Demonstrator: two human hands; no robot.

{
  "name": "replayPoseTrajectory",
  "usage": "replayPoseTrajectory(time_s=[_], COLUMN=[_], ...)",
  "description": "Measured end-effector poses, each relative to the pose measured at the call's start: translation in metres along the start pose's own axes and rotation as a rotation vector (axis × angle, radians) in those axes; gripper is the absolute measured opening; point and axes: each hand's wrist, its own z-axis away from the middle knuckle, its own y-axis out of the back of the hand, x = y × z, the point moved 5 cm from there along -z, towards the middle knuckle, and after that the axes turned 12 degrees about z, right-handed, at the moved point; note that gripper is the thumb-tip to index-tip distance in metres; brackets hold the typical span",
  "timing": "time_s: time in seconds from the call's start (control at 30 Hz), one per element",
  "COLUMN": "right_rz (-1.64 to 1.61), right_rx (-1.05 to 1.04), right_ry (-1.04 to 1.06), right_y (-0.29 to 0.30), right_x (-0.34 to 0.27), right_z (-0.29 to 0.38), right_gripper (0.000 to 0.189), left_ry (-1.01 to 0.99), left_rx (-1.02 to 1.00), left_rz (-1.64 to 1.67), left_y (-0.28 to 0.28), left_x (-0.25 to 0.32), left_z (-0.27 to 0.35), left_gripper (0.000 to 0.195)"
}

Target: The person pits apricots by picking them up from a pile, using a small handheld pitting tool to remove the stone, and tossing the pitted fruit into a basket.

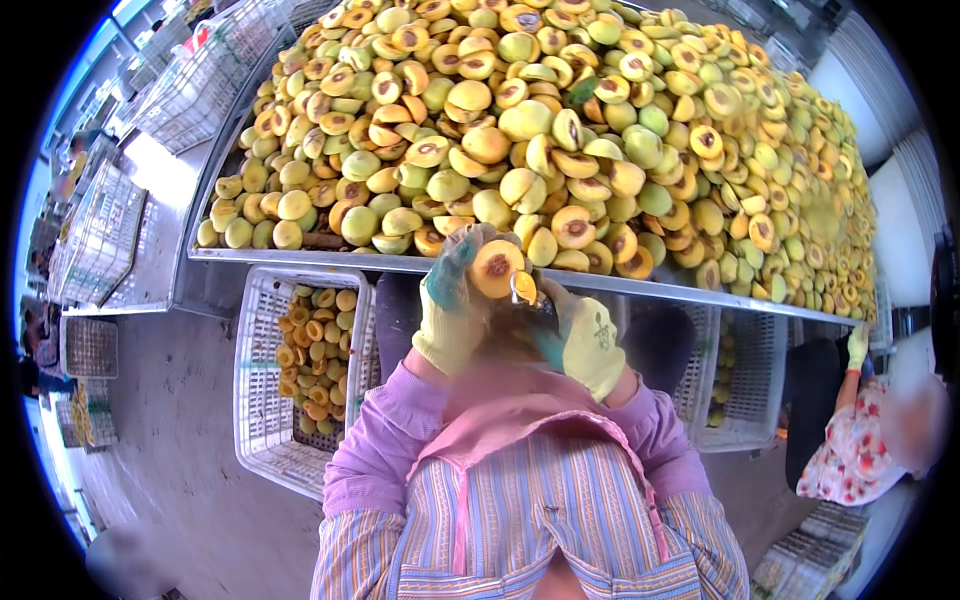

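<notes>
My left hand (455, 300), in a yellow and green work glove, holds a halved yellow peach (496, 268) with its cut face and brown centre upward. A small metal pitting tool (523, 288) with yellow flesh on it touches the right side of that half. My right hand (581, 330), gloved the same way, is closed around the tool's handle, which is mostly hidden. Both hands are at the near edge of a metal table heaped with peach halves (525, 120), some cut side up.
A white plastic crate (251, 375) with hollowed halves stands below at left; another crate (757, 375) stands at right under the metal table rim (630, 287). A co-worker (855, 450) sits at far right, a gloved hand at the table. More crates (97, 232) stand at left.
</notes>
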Motion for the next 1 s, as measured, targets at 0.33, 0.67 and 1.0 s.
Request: replayPoseTrajectory(time_s=[0.33, 0.67, 1.0], right_rz=[0.052, -0.003, -0.035], right_rx=[-0.274, -0.069, 0.051], right_ry=[-0.132, -0.220, -0.047], right_y=[0.001, 0.020, 0.005], right_x=[0.024, 0.021, 0.007], right_z=[0.018, 0.029, 0.022], right_gripper=[0.037, 0.043, 0.038], left_ry=[0.126, -0.081, -0.335], left_rx=[0.089, -0.033, -0.105], left_rz=[0.300, -0.174, -0.582], left_y=[-0.029, -0.017, -0.052], left_x=[0.013, -0.004, 0.001], left_z=[0.023, 0.023, 0.049], left_gripper=[0.049, 0.028, 0.049])
